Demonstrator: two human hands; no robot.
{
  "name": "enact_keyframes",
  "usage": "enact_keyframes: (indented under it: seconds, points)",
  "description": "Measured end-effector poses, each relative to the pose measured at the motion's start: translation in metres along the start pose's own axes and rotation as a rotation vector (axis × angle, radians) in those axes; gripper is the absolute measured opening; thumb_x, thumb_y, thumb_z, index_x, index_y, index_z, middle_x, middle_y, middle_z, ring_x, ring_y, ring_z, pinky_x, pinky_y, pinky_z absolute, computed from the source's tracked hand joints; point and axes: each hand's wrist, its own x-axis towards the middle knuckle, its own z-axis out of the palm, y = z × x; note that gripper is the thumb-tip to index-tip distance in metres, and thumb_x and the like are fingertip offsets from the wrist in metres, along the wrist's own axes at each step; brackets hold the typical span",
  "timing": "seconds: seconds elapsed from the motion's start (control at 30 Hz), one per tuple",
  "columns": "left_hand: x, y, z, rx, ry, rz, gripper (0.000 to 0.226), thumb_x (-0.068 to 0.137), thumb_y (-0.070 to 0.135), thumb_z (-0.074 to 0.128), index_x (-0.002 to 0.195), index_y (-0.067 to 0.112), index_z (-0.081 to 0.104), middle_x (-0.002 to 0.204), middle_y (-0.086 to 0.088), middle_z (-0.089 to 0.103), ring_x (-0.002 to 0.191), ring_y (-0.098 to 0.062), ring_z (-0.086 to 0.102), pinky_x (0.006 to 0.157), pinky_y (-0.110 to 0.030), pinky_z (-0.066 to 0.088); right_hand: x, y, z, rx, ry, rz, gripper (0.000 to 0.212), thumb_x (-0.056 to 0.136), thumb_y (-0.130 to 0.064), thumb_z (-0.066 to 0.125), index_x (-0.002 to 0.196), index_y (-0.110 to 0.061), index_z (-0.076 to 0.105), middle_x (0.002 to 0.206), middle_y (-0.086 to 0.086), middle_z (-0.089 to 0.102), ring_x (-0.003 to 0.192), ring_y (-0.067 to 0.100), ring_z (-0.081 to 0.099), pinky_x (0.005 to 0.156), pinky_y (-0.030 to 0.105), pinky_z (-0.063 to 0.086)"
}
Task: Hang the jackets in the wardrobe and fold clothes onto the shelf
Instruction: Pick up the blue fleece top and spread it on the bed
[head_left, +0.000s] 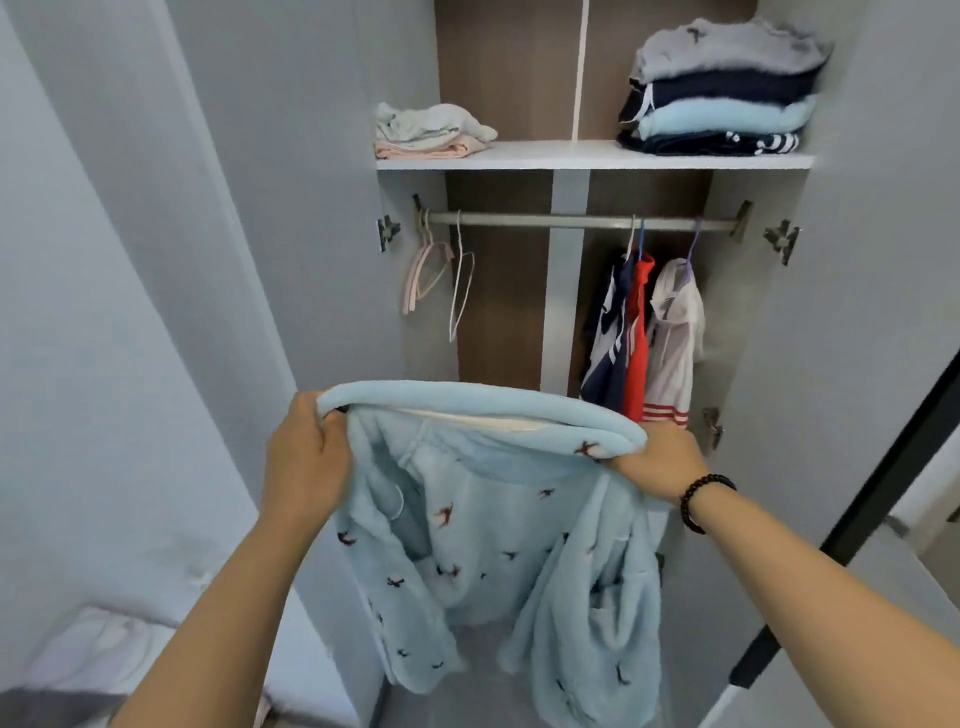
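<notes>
Fleece jacket up in front of the open wardrobe, my left hand and right hand each gripping its collar. Three garments already hang on the rail, folded piles fill the shelf. Spare hangers wait; this one's not hung yet.

Nothing readable is showing anywhere: no words, brand names, labels or numbers are coming through on any garment or surface. The light blue fleece jacket is carrying only small dark embroidered motifs, not lettering, and the folded stack on the shelf is showing plain stripes, no print.
</notes>
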Motion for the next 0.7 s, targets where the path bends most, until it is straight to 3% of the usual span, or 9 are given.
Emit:
enact_keyframes:
  seconds: [0.17,0.3,0.37,0.5,0.57,0.7]
  points:
    - [-0.040,-0.006,-0.049,0.016,0.049,-0.064,0.006,0.096,0.025,0.054,0.098,0.020,0.052,0.087,0.011,0.059,0.082,-0.015,0.056,0.065,-0.021,0.040,0.000,-0.024,0.009,0.149,-0.049,-0.099,0.020,0.076,-0.036,0.078,0.087,-0.022,0.068,0.088,0.001,0.068,0.085,0.020,0.062,0.068,0.028,0.045]
    - [-0.106,0.012,-0.084,0.137,-0.159,-0.080,0.037,0.070,0.033,0.085,0.091,0.031,0.055,0.081,0.014,0.065,0.075,-0.005,0.059,0.065,-0.018,0.047,-0.015,-0.023,0.004,0.080,-0.069,-0.235,0.031,0.076,-0.036,0.077,0.085,-0.011,0.062,0.084,0.003,0.065,0.082,0.023,0.061,0.062,0.031,0.042]
    - [-0.140,0.022,-0.092,0.210,-0.185,-0.127,0.045,0.060,0.034,0.091,0.091,0.033,0.058,0.079,0.014,0.066,0.075,-0.005,0.061,0.066,-0.020,0.048,-0.029,-0.021,0.000,0.071,-0.103,-0.308,0.039,0.071,-0.036,0.081,0.088,-0.008,0.060,0.083,0.002,0.063,0.081,0.022,0.060,0.060,0.029,0.041]
    - [-0.203,0.038,-0.116,0.339,0.200,-0.177,0.021,0.077,0.024,0.079,0.078,0.029,0.059,0.069,0.010,0.063,0.069,-0.003,0.057,0.058,-0.013,0.037,-0.065,-0.029,-0.009,0.136,-0.330,-0.532,0.054,0.051,-0.034,0.092,0.088,-0.018,0.057,0.085,-0.006,0.061,0.079,0.010,0.055,0.060,0.023,0.040]
    - [-0.232,0.046,-0.137,0.406,0.374,-0.220,0.017,0.084,0.021,0.070,0.075,0.026,0.056,0.070,0.011,0.060,0.069,-0.006,0.055,0.057,-0.016,0.036,-0.086,-0.040,-0.008,0.120,-0.459,-0.642,0.051,0.052,-0.029,0.093,0.087,-0.021,0.057,0.085,-0.007,0.061,0.079,0.009,0.056,0.060,0.024,0.042]
    - [-0.290,0.053,-0.190,0.530,0.556,-0.283,0.016,0.086,0.020,0.062,0.073,0.019,0.053,0.068,0.002,0.058,0.068,-0.020,0.056,0.058,-0.036,0.041,-0.129,-0.086,0.010,0.033,-0.371,-0.882,0.022,0.075,-0.021,0.076,0.086,-0.024,0.057,0.085,-0.004,0.066,0.082,0.021,0.062,0.067,0.035,0.051]
